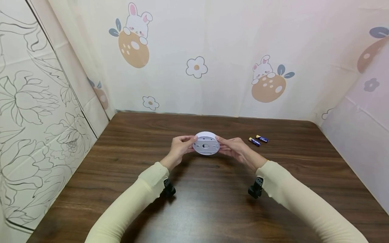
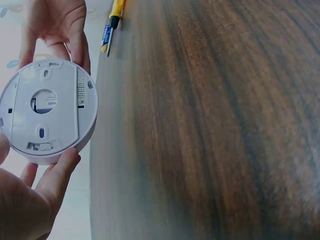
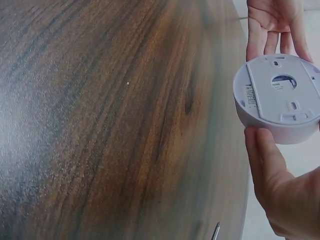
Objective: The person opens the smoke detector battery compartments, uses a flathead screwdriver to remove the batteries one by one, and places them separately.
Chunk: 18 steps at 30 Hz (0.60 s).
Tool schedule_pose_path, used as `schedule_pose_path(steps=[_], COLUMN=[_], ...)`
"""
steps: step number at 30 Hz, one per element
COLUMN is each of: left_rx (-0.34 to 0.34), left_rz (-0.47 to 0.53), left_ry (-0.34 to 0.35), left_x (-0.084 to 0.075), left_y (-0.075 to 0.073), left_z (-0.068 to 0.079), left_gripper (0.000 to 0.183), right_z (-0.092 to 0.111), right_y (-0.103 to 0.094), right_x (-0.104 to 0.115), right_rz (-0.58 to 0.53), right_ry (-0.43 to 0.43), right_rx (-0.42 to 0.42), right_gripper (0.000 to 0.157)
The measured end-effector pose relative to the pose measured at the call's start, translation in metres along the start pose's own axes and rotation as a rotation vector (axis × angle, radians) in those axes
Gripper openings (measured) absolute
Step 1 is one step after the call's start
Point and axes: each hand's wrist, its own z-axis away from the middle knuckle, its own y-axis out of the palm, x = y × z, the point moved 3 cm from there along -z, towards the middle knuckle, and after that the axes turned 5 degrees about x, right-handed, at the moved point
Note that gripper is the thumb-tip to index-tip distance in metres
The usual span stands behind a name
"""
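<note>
A round white smoke detector (image 1: pixel 206 144) is held up over the table, its flat back with a central hole and slots facing me. My left hand (image 1: pixel 179 149) grips its left edge, thumb on the near face and fingers behind. On the opposite edge my right hand (image 1: pixel 236 149) grips it the same way. The left wrist view shows the mounting plate (image 2: pixel 55 125) on the back, with a small printed label (image 2: pixel 83 91) beside it. Its front is hidden from every view.
Two blue and yellow batteries (image 1: pixel 254 141) lie on the dark wooden table (image 1: pixel 146 135), right of the hands. A screwdriver (image 2: pixel 117 9) with a yellow handle lies near them, mostly hidden by the right forearm in the head view. Patterned curtains (image 1: pixel 225 40) hang behind the table.
</note>
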Motion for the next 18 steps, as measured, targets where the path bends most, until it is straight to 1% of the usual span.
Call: schedule_pose_path(steps=[3,5,8,11,15,18], left_rx=[-0.002,-0.004,-0.007,0.000,0.035,0.076], left_rz=[0.007,0.024,0.039,0.054,0.060,0.035], left_ry=[-0.010,-0.013,-0.023,-0.052,-0.104,-0.124], left_x=[0.0012,0.0016,0.0019,0.0022,0.0023,0.0010], left_y=[-0.0007,-0.0010,-0.0016,-0.0022,-0.0024,-0.0020], left_z=[-0.0007,-0.0011,-0.0020,-0.0031,-0.0036,-0.0029], left_gripper=[0.034,0.033,0.033,0.035,0.038,0.039], right_z=[0.0013,0.0015,0.0012,0.0010,0.0008,-0.0007], right_y=[-0.0009,-0.0009,-0.0007,-0.0013,-0.0032,-0.0052], right_x=[0.0003,0.0009,0.0018,0.0023,0.0016,0.0001], right_rz=[-0.013,-0.024,-0.056,-0.066,-0.072,-0.092], right_ry=[0.020,0.020,0.006,-0.021,-0.056,-0.079], right_rx=[-0.003,0.014,0.033,0.068,0.114,0.127], right_gripper=[0.056,0.054,0.051,0.053,0.060,0.058])
